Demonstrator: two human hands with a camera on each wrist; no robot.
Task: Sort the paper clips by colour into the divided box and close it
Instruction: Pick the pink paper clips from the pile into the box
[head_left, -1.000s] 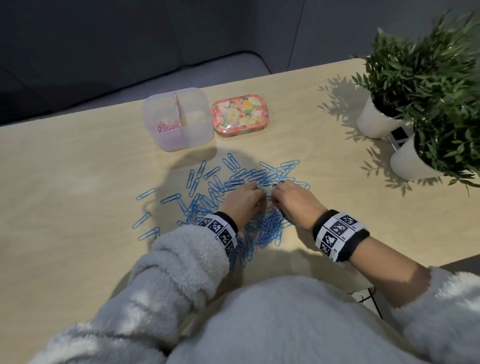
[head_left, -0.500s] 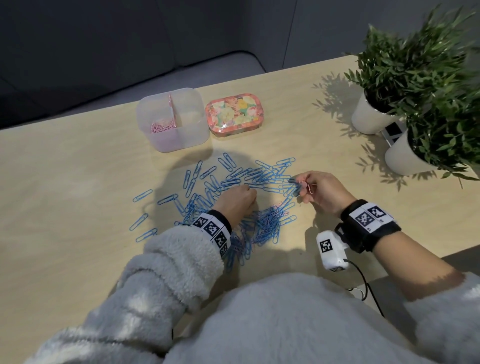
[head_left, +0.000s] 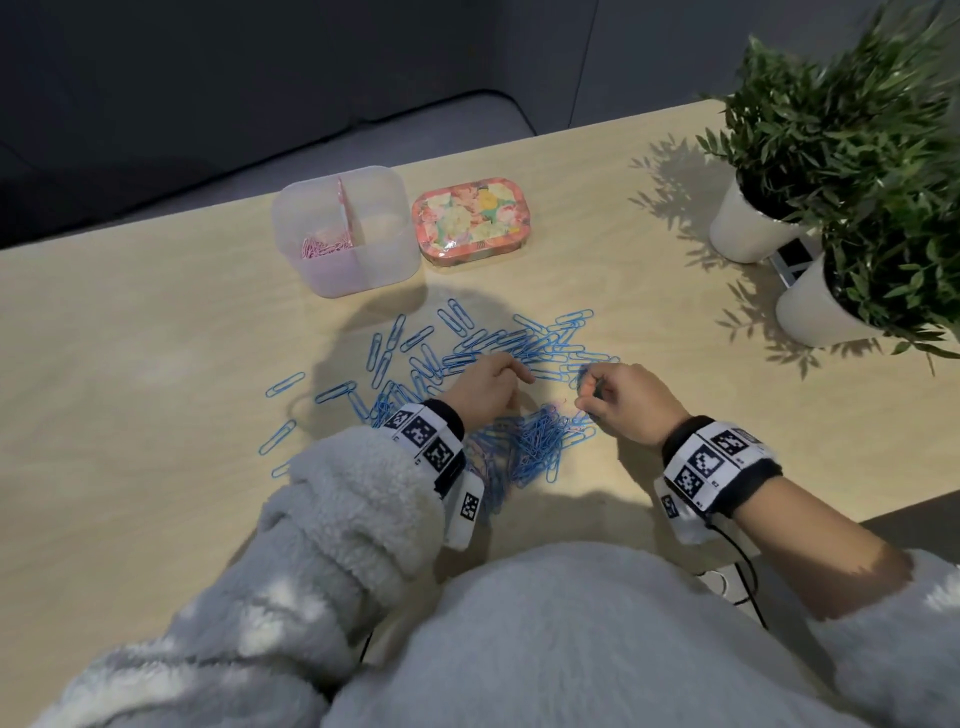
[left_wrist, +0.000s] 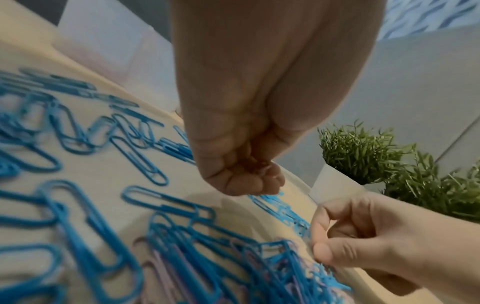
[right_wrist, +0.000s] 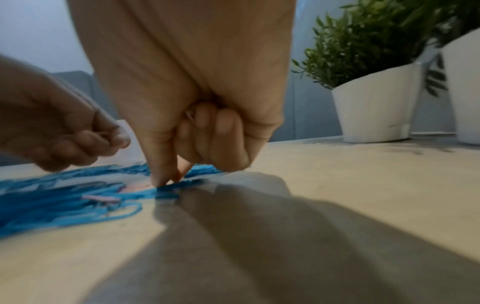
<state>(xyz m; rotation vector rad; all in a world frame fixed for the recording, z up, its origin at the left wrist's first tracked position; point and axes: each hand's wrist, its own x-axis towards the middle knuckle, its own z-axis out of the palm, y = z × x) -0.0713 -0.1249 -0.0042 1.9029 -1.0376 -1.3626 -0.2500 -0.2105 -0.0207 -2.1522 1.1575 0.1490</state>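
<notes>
Blue paper clips (head_left: 535, 441) lie spread and heaped on the wooden table, with a few pink clips (right_wrist: 101, 198) mixed into the heap. My left hand (head_left: 519, 374) hovers over the middle of the spread, its fingers curled round some pink clips (left_wrist: 257, 164). My right hand (head_left: 582, 402) is at the heap's right edge; thumb and forefinger (right_wrist: 158, 179) pinch down at a pink clip in the heap while its other fingers keep a clip (right_wrist: 189, 115) tucked in the palm. The clear divided box (head_left: 363, 265) stands open behind, pink clips (head_left: 324, 244) in its left compartment.
A floral lid (head_left: 472, 221) lies right of the box. Two white pots with green plants (head_left: 748, 228) (head_left: 815, 306) stand at the far right. The table's near edge runs close below my right forearm.
My right hand, which had lifted off to the right holding a clip, has come back down to the heap's right edge. The left hand stayed over the spread.
</notes>
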